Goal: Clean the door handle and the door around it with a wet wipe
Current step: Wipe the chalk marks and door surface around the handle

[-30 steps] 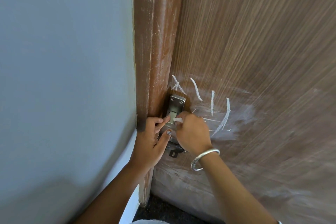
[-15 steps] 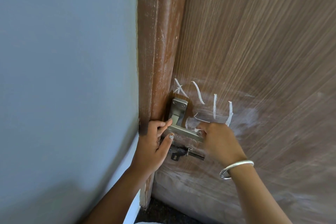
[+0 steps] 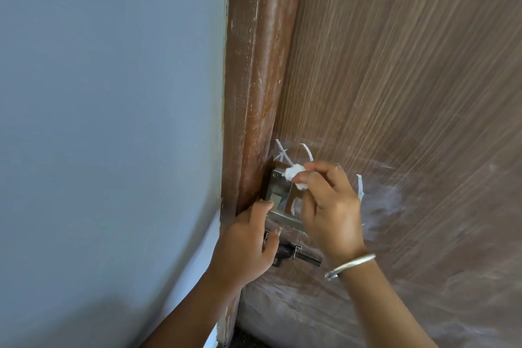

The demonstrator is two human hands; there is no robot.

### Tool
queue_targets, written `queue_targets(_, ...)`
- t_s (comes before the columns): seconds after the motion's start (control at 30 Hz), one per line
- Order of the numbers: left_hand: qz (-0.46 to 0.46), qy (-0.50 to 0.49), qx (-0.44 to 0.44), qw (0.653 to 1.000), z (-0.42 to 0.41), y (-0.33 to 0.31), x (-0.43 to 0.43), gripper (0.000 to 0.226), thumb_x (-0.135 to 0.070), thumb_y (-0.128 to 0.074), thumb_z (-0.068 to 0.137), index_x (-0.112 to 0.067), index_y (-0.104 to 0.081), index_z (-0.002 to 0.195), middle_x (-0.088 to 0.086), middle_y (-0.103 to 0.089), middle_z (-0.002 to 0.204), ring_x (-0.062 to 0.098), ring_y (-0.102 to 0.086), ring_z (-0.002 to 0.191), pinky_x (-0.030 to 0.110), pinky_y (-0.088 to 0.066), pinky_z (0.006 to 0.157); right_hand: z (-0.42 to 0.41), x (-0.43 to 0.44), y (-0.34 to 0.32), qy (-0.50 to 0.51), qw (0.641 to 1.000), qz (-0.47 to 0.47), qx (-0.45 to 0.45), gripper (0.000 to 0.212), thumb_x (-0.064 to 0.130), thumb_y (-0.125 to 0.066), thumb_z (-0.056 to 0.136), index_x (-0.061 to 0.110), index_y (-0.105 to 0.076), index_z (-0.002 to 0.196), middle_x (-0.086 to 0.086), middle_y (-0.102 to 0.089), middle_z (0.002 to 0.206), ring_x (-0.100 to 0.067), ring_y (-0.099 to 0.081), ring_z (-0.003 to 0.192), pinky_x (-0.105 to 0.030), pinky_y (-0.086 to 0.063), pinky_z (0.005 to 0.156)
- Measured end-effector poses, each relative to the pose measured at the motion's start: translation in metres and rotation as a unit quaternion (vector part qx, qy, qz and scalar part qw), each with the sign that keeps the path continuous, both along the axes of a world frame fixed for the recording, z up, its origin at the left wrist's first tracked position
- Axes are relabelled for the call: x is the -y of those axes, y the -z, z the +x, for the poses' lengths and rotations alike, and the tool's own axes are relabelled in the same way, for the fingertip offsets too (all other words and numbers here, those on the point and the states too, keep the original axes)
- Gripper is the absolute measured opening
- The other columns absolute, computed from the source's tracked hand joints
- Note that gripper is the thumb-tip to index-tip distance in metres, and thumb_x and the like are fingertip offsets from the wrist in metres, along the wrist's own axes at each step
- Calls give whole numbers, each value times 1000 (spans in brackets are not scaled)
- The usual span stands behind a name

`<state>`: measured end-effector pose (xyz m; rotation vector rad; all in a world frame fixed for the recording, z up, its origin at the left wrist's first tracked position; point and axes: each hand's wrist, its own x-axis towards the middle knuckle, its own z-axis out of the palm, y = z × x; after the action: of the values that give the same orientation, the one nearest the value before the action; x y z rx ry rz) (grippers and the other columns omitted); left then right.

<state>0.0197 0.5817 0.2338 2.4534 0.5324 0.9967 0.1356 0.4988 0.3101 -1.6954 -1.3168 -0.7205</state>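
Step in hand: wiping the door handle's backplate. Right hand pinches a balled wet wipe in its fingertips, pressed at the plate's top-right corner. Left hand is curled loosely, steadying the lever near the door frame, gripping nothing else. Chalk marks sit at 12 and 3 o'clock of the plate on the door. Next, probably: sweep the wipe over those marks with firm pressure.

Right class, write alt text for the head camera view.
A right hand presses a balled white wet wipe on the metal door handle's plate, while the left hand steadies it; white chalk marks streak the wooden door.
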Motion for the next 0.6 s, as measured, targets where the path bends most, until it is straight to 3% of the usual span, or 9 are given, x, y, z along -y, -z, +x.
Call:
queue_targets(0.13, 15, 20, 18, 1000, 6, -12, 0, 39, -25, -69, 76, -13, -56, 111, -1, -71, 97, 9, -67, 72, 12, -49, 65, 4, -22, -5, -7, 998, 19, 55, 13, -1, -63, 79, -1, -68, 91, -20, -59, 104, -21, -60, 85, -21, -52, 65)
queue_targets(0.27, -1, 38, -26, 999, 14, -16, -5, 33, -29, -63, 83, -21, -53, 113, -5, -69, 106, 4, -64, 78, 12, -50, 66, 14, -39, -10, 27, 993, 6, 111, 10, -2, -70, 77, -3, -66, 86, -19, -63, 99, -23, -63, 77, -25, -54, 55)
queue_targets(0.43, -27, 31, -46, 998, 17, -12, -10, 27, -24, -65, 82, -21, -58, 107, -7, -70, 101, -11, -42, 48, 2, -36, 55, 18, -52, -16, 57, 980, 34, 187, 18, -9, -60, 81, 4, -69, 90, -5, -61, 72, -23, -56, 69, -28, -50, 63)
queue_targets(0.6, -56, 24, -47, 997, 20, -13, -11, 25, -23, -66, 81, -22, -56, 104, -11, -70, 87, -9, -49, 46, 1, -36, 49, 12, -62, -8, 51, 993, -30, 99, 16, -9, -65, 76, -4, -68, 91, -16, -65, 90, -30, -60, 76, -32, -54, 62)
